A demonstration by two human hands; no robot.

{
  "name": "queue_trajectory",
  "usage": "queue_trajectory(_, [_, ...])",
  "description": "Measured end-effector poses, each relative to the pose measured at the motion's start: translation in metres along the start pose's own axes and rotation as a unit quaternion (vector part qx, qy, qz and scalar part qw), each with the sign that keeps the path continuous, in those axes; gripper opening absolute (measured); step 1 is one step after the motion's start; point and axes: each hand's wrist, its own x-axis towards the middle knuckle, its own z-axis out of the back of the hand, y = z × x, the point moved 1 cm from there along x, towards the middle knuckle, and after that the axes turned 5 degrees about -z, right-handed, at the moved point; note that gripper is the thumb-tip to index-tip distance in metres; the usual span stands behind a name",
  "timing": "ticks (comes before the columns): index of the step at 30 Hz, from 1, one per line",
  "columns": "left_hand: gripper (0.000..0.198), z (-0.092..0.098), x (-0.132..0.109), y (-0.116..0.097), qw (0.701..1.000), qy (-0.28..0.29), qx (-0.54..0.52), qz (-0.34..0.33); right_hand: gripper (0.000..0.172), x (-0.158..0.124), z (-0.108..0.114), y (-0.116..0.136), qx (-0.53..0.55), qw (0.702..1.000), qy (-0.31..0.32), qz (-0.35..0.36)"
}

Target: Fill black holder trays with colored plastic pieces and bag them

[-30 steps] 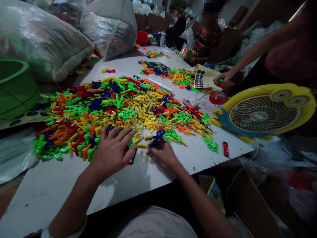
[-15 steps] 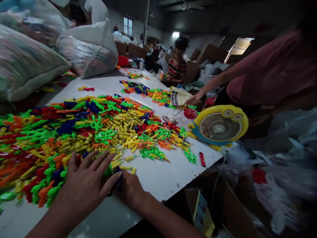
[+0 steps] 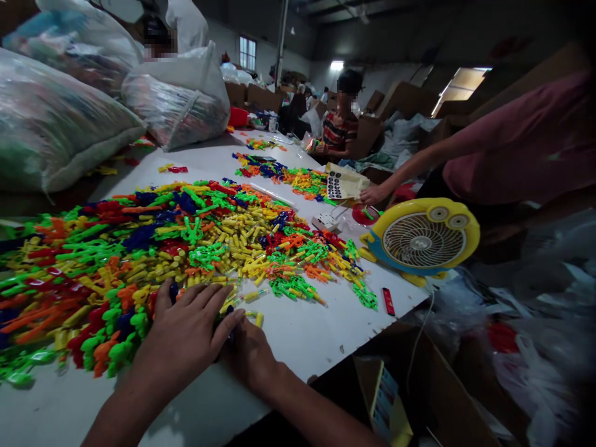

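A wide heap of small plastic toy pieces (image 3: 153,248) in yellow, green, orange, red and blue covers a white table (image 3: 307,329). My left hand (image 3: 186,335) lies flat on the near edge of the heap, fingers spread. My right hand (image 3: 249,354) rests just beside it, partly under the left fingers, curled around some dark blue pieces that I cannot make out clearly. A few loose yellow pieces (image 3: 254,297) lie just beyond my fingertips.
A yellow and blue cartoon fan (image 3: 421,241) stands at the table's right edge, a red lighter (image 3: 388,301) near it. Big filled sacks (image 3: 60,124) sit at the left. A person in a pink top reaches a hand (image 3: 372,195) onto the table; another person sits farther back.
My head has lifted and turned, showing more of the room. My right hand has slid left with the blue pieces and now lies against my left hand.
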Motion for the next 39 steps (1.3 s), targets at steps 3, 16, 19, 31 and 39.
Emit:
queue_trajectory(3, [0.05, 0.0, 0.001, 0.0, 1.0, -0.004, -0.002, 0.002, 0.03, -0.001, 0.001, 0.0, -0.028, 0.999, 0.018, -0.026])
queue_trajectory(16, [0.041, 0.013, -0.005, -0.005, 1.0, 0.006, 0.018, 0.002, 0.025, -0.006, 0.045, -0.015, 0.101, 0.995, 0.006, 0.003])
queue_trajectory(19, [0.04, 0.013, -0.005, -0.005, 1.0, 0.016, 0.009, 0.005, 0.025, 0.003, 0.083, -0.038, 0.058, 0.994, -0.073, -0.055])
queue_trajectory(31, [0.041, 0.012, -0.005, -0.004, 1.0, 0.019, -0.002, 0.016, 0.027, 0.015, 0.12, -0.085, -0.202, 0.951, -0.148, -0.183])
queue_trajectory(39, [0.042, 0.01, -0.005, -0.002, 1.0, 0.017, -0.01, 0.011, 0.022, -0.012, 0.164, -0.103, -0.241, 0.94, 0.008, -0.242])
